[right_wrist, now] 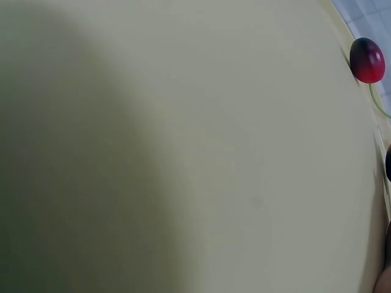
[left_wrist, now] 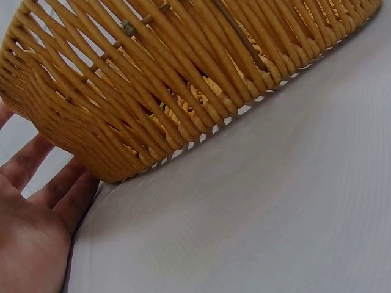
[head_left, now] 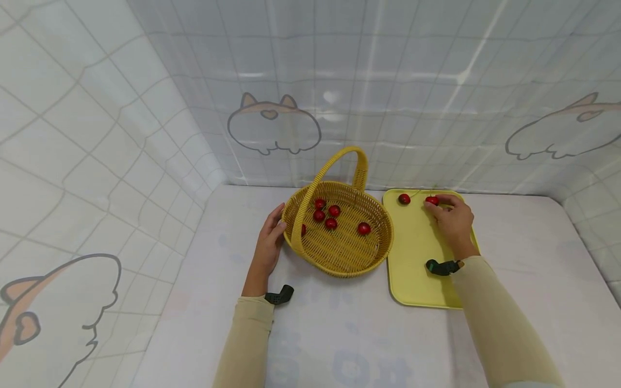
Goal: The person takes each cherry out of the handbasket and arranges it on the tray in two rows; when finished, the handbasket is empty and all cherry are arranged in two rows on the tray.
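Note:
A yellow wicker basket (head_left: pixel 346 274) with an arched handle holds several dark red cherries (head_left: pixel 331 223). My left hand (head_left: pixel 269 237) rests against its left side; in the left wrist view, the fingers (left_wrist: pixel 61 183) lie extended along the lower wall of the weave. Over the far right part of a yellow tray (head_left: pixel 412 269), my right hand (head_left: pixel 452 215) pinches a cherry (head_left: pixel 432 200) between thumb and fingers. Another cherry (head_left: pixel 404 199) with a green stem lies to its left near the tray's far edge. Only a sliver of the right hand (right_wrist: pixel 383 282) shows in the right wrist view.
Basket and tray stand side by side on a white-covered table (head_left: pixel 320 334). Behind them rises a white tile-patterned wall (head_left: pixel 388 108) with cartoon animal drawings. A similar wall (head_left: pixel 121 161) stands on the left. The basket's handle (head_left: pixel 335 159) arches above its rim.

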{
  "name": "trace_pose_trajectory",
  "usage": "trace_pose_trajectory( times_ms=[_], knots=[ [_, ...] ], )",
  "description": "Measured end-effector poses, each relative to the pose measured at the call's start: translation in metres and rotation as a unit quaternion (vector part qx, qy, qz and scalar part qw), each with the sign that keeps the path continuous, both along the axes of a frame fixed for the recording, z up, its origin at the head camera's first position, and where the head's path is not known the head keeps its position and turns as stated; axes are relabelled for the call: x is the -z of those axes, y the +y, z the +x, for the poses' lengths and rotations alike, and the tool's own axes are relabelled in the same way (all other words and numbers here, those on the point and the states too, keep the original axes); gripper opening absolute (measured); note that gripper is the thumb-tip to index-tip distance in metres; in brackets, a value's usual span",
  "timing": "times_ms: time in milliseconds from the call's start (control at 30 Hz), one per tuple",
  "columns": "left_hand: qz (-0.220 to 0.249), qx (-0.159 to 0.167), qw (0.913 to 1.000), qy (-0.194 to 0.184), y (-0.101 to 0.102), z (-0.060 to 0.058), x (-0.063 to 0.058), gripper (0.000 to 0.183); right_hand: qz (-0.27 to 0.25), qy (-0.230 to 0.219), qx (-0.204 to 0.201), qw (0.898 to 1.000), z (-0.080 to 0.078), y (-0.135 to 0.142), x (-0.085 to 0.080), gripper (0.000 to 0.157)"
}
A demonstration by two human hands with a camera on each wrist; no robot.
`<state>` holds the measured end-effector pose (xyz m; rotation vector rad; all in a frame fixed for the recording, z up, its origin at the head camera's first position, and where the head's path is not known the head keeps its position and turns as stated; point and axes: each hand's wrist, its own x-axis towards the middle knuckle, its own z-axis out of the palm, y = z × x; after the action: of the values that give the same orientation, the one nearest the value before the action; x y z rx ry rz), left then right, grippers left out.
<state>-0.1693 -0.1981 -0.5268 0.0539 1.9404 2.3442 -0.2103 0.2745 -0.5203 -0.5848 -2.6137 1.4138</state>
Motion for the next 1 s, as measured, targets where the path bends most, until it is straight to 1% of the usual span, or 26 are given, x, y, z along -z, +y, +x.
trace_pose_trajectory(
  times_ms=[133, 300, 533, 767, 1000],
  knots=[
    [0.002, 0.0, 1.0, 0.004, -0.0002, -0.0006, 0.0012, 0.051, 0.006, 0.01, -0.003, 1.0, -0.0018, -0.0003, 0.0038, 0.056],
    [0.003, 0.0, 1.0, 0.009, -0.0003, -0.0015, 0.0021, 0.051, -0.002, 0.015, -0.009, 1.0, -0.0024, 0.0005, 0.006, 0.055],
    [0.006, 0.003, 0.9999, 0.011, 0.0003, -0.0012, 0.0014, 0.051, 0.007, 0.014, -0.009, 1.0, -0.003, 0.0013, 0.0051, 0.056],
    [0.003, -0.001, 0.9999, 0.015, 0.0004, -0.0003, 0.0014, 0.05, -0.008, 0.007, -0.013, 1.0, -0.0035, 0.0006, 0.005, 0.056],
    [0.001, -0.004, 0.9999, 0.016, 0.0013, -0.0003, 0.0012, 0.05, 0.001, 0.008, -0.011, 1.0, -0.0038, 0.0017, 0.0065, 0.059]
  ],
)
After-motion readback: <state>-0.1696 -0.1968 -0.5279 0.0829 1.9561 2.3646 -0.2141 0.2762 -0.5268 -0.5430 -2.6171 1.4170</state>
